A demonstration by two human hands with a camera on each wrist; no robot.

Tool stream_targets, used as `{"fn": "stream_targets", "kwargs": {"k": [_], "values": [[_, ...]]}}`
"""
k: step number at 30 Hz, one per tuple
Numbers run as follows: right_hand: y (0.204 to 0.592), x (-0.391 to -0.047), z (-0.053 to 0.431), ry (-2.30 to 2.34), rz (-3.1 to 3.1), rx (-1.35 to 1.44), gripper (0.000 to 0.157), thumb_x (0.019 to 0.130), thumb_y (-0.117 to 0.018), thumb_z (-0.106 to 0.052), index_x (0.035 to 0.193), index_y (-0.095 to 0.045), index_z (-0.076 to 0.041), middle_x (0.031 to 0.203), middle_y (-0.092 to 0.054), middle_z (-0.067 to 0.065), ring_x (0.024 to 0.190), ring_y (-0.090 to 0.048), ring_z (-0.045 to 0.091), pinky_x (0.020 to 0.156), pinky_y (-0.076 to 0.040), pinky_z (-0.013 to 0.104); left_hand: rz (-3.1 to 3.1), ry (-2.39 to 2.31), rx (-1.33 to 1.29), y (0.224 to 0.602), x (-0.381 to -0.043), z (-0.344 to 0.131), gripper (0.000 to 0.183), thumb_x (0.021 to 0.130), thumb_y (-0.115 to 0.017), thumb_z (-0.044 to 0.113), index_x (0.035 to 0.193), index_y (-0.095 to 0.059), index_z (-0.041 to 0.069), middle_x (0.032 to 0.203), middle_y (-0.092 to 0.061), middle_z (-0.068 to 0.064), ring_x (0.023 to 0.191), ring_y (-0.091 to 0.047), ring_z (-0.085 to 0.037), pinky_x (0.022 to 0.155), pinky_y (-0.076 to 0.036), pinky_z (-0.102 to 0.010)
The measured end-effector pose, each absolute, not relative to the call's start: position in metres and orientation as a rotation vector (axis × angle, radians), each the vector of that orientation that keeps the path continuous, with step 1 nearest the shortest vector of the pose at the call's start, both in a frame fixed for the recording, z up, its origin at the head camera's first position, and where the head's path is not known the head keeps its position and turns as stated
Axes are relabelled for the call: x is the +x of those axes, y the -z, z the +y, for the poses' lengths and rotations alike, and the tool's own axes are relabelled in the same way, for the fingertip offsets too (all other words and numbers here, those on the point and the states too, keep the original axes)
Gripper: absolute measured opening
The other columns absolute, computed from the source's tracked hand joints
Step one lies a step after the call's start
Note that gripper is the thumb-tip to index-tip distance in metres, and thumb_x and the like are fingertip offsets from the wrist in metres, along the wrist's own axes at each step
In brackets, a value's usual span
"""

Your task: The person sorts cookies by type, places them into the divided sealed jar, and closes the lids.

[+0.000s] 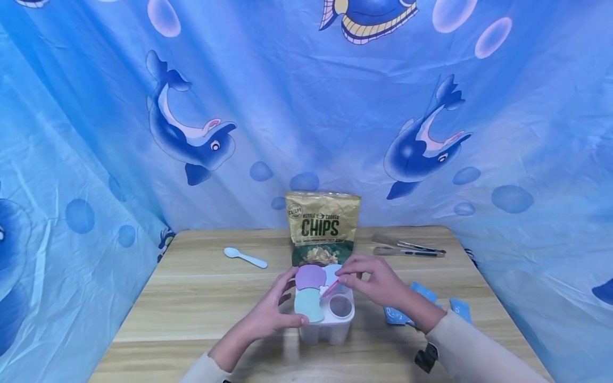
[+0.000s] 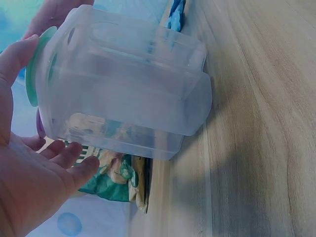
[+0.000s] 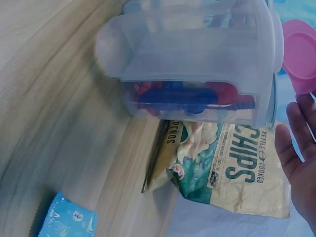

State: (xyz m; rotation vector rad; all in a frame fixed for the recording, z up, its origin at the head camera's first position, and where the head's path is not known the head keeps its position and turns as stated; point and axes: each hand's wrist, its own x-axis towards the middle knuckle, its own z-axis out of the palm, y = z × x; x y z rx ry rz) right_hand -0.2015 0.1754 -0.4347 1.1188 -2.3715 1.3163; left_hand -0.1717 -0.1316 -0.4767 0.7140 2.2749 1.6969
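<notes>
A translucent plastic container point(image 1: 316, 333) with several round compartments stands upright. On top are a purple lid point(image 1: 310, 277), a mint green lid point(image 1: 308, 305) and a pale blue lid point(image 1: 331, 272); the front right opening point(image 1: 340, 306) is uncovered. My left hand point(image 1: 268, 313) holds the container's left side, thumb at the green lid point(image 2: 39, 66), fingers by the purple one. Above the top, my right hand point(image 1: 375, 279) pinches a pink lid point(image 3: 300, 52), tilted on edge. Blue and red items point(image 3: 182, 98) show through the wall of one compartment.
Behind the container stands a bag of chips point(image 1: 323, 226). A pale blue spoon point(image 1: 245, 258) lies to the left, tongs point(image 1: 409, 247) at the back right. Several small blue packets point(image 1: 397, 315) lie under and beside my right forearm. A sea-patterned curtain point(image 1: 306, 106) hangs behind the table.
</notes>
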Motion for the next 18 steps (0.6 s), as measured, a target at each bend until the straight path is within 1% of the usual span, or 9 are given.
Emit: {"fn": "stream_targets", "kwargs": {"k": [4, 9, 12, 13, 15, 18], "values": [[0.432, -0.204, 0.171, -1.332, -2.390, 1.109, 0.014, 0.096, -0.073, -0.018, 0.108, -0.079, -0.013, 0.100, -0.074, -0.007, 0.080, -0.063, 0.006, 0.066, -0.057, 0.029, 2.280, -1.686, 0.696, 0.476, -0.171, -0.132, 0.108, 0.081, -0.088, 0.023, 0.163, -0.019, 0.014, 0.166, -0.025, -0.018, 0.149, -0.033, -0.044, 0.120, -0.031, -0.060], [0.432, -0.208, 0.169, -1.360, -2.395, 1.096, 0.012, 0.096, -0.073, -0.019, 0.105, -0.078, -0.013, 0.098, -0.074, -0.009, 0.082, -0.067, 0.008, 0.068, -0.059, 0.031, 2.302, -1.650, 0.670, 0.472, -0.169, -0.130, 0.110, 0.079, -0.089, 0.025, 0.163, -0.019, 0.015, 0.166, -0.025, -0.015, 0.149, -0.035, -0.039, 0.122, -0.029, -0.057], [0.431, -0.209, 0.167, -1.390, -2.393, 1.091, 0.010, 0.096, -0.073, -0.018, 0.103, -0.078, -0.014, 0.097, -0.074, -0.008, 0.082, -0.067, 0.008, 0.068, -0.059, 0.032, 2.376, -1.583, 0.688, 0.468, -0.168, -0.132, 0.112, 0.077, -0.090, 0.032, 0.163, -0.021, 0.014, 0.165, -0.029, -0.013, 0.149, -0.037, -0.037, 0.122, -0.028, -0.058], [0.431, -0.209, 0.167, -1.395, -2.393, 1.090, 0.009, 0.096, -0.074, -0.018, 0.103, -0.078, -0.014, 0.097, -0.074, -0.008, 0.083, -0.067, 0.008, 0.068, -0.059, 0.032, 2.412, -1.552, 0.688, 0.466, -0.168, -0.133, 0.112, 0.076, -0.090, 0.034, 0.163, -0.023, 0.016, 0.164, -0.030, -0.011, 0.148, -0.037, -0.035, 0.122, -0.029, -0.059], [0.431, -0.208, 0.167, -1.399, -2.389, 1.089, 0.008, 0.096, -0.074, -0.016, 0.102, -0.078, -0.016, 0.097, -0.075, -0.007, 0.083, -0.067, 0.007, 0.068, -0.059, 0.032, 2.476, -1.507, 0.704, 0.461, -0.167, -0.133, 0.108, 0.077, -0.089, 0.039, 0.162, -0.027, 0.017, 0.163, -0.033, -0.009, 0.148, -0.037, -0.035, 0.120, -0.030, -0.062], [0.430, -0.208, 0.168, -1.399, -2.384, 1.084, 0.009, 0.095, -0.074, -0.015, 0.102, -0.078, -0.019, 0.097, -0.075, -0.006, 0.083, -0.066, 0.007, 0.067, -0.058, 0.032, 2.554, -1.495, 0.714, 0.453, -0.165, -0.132, 0.095, 0.079, -0.087, 0.041, 0.158, -0.038, 0.021, 0.161, -0.037, -0.004, 0.148, -0.037, -0.035, 0.118, -0.031, -0.066]]}}
